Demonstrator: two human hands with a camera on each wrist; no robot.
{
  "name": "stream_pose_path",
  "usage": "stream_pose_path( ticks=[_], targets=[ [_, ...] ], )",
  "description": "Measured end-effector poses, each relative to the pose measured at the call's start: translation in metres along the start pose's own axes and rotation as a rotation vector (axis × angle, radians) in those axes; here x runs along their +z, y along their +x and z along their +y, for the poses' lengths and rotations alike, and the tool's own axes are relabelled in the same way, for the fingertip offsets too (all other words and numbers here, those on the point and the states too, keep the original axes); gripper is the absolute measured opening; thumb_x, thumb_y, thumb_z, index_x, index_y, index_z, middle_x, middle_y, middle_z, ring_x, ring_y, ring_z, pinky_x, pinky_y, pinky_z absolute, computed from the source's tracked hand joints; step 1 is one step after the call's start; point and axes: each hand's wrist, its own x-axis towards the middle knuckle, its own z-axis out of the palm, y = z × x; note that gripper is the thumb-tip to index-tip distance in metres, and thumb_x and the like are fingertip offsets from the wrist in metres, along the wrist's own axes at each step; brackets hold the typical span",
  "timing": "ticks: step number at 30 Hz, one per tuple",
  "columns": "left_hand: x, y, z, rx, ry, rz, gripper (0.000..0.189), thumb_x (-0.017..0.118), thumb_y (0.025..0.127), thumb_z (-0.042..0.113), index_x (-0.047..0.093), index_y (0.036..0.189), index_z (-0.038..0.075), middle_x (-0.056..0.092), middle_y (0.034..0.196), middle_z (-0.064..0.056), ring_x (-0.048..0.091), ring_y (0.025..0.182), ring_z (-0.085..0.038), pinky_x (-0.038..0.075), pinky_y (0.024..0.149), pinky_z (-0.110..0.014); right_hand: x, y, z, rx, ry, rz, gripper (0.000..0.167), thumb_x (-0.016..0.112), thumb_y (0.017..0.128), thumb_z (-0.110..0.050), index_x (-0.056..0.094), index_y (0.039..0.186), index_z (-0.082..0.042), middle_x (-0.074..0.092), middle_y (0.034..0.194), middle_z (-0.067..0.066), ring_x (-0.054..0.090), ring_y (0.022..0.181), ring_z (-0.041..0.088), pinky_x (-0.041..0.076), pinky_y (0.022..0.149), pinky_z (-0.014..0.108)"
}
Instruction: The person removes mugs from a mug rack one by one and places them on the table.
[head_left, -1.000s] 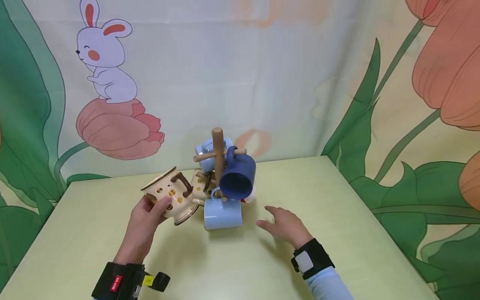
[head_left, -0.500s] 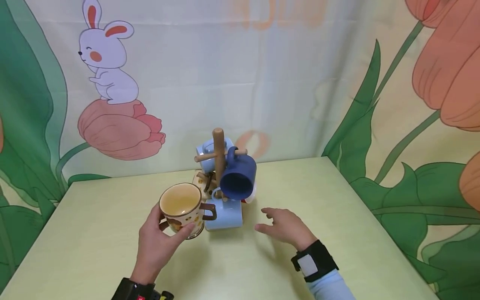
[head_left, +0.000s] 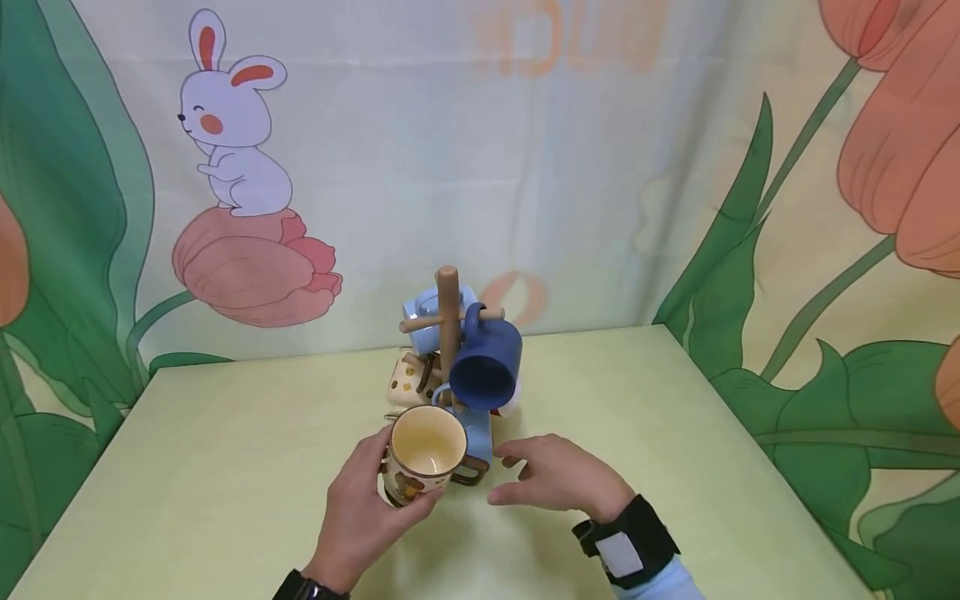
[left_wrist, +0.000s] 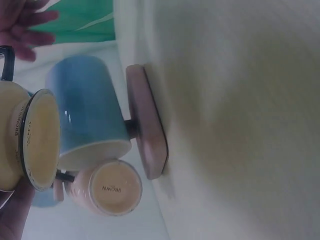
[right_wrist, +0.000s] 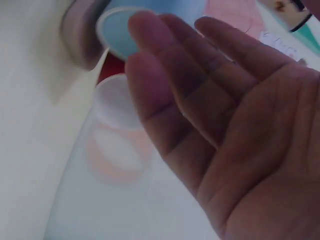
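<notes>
My left hand (head_left: 367, 508) grips a cream mug (head_left: 429, 446) with a dark rim and brown handle, its mouth facing up toward the head camera. The mug's handle points right, toward my right hand (head_left: 562, 477), which is held in the air with fingers spread and nothing in it. Just behind the held mug stands a wooden mug tree (head_left: 448, 321). On it hang a dark blue mug (head_left: 487, 367), a light blue mug (head_left: 480, 437) low in front and partly hidden, another light blue mug (head_left: 423, 337) at the back, and a patterned cream mug (head_left: 403, 382) at left.
A white mug (head_left: 510, 406) with some red shows behind the dark blue one, mostly hidden. The tree's base (left_wrist: 146, 125) sits on the pale table (head_left: 225, 467). A printed cloth backdrop (head_left: 585, 183) rises along the table's far edge.
My left hand has brought the cream mug rightward and nearer, turning it from tilted sideways to mouth up. It now covers part of the low light blue mug. My right hand has shifted slightly.
</notes>
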Motion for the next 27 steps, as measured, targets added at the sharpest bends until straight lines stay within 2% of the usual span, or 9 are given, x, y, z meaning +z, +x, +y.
stream_pose_path(
  ticks=[3,7,9,12,15,21,27],
  targets=[
    [0.007,-0.003,0.002,0.045,0.008,-0.033,0.092,0.093,0.062,0.041,0.052,0.138,0.012,0.061,0.118,-0.004,0.059,0.105,-0.015,0.054,0.082,-0.042,0.001,0.0,-0.006,-0.08,0.026,-0.021,0.047,0.077,0.085,-0.041,0.067,0.123,-0.016,0.07,0.104,-0.005,0.066,0.085,0.01,0.053,0.075,0.029],
    [0.012,-0.007,0.004,0.081,0.017,-0.069,0.089,0.09,0.065,0.045,0.051,0.139,0.012,0.061,0.118,-0.005,0.059,0.104,-0.016,0.056,0.08,-0.041,0.004,0.002,-0.011,-0.159,0.032,-0.03,0.025,0.076,0.088,-0.035,0.07,0.104,-0.016,0.065,0.086,-0.013,0.06,0.075,0.006,0.049,0.068,0.024],
    [0.014,-0.007,0.006,0.084,0.021,-0.077,0.089,0.089,0.066,0.046,0.051,0.139,0.013,0.061,0.117,-0.004,0.059,0.103,-0.015,0.056,0.079,-0.04,0.004,0.003,-0.011,-0.169,0.043,-0.03,0.017,0.074,0.091,-0.031,0.07,0.098,-0.016,0.064,0.081,-0.012,0.06,0.071,0.006,0.049,0.064,0.024],
    [0.014,-0.005,0.007,0.095,0.021,-0.073,0.089,0.089,0.066,0.046,0.052,0.139,0.012,0.061,0.116,-0.004,0.06,0.102,-0.015,0.056,0.079,-0.04,0.005,0.004,-0.012,-0.168,0.087,-0.034,0.009,0.07,0.093,-0.023,0.071,0.097,-0.015,0.068,0.081,-0.008,0.063,0.065,0.007,0.051,0.06,0.025],
    [0.015,-0.005,0.008,0.108,0.029,-0.072,0.089,0.089,0.065,0.047,0.052,0.137,0.011,0.061,0.114,-0.004,0.06,0.101,-0.015,0.056,0.079,-0.04,0.005,0.003,-0.011,-0.152,0.134,-0.049,0.007,0.069,0.094,-0.02,0.072,0.096,-0.014,0.069,0.082,-0.004,0.065,0.062,0.009,0.052,0.057,0.025],
    [0.015,-0.002,0.009,0.122,0.044,-0.081,0.094,0.089,0.063,0.054,0.052,0.137,0.009,0.062,0.114,-0.004,0.061,0.101,-0.016,0.056,0.079,-0.039,0.004,0.002,-0.009,-0.164,0.149,-0.028,0.005,0.069,0.094,-0.015,0.072,0.093,-0.011,0.069,0.079,0.001,0.067,0.065,0.016,0.051,0.056,0.025],
    [0.012,-0.001,0.011,0.108,0.096,-0.151,0.099,0.085,0.063,0.063,0.051,0.138,0.007,0.064,0.118,-0.005,0.064,0.103,-0.018,0.057,0.077,-0.04,0.002,-0.001,-0.009,-0.145,0.155,-0.034,0.006,0.068,0.095,-0.013,0.073,0.093,-0.009,0.069,0.077,0.001,0.065,0.062,0.012,0.051,0.055,0.025]
  ],
)
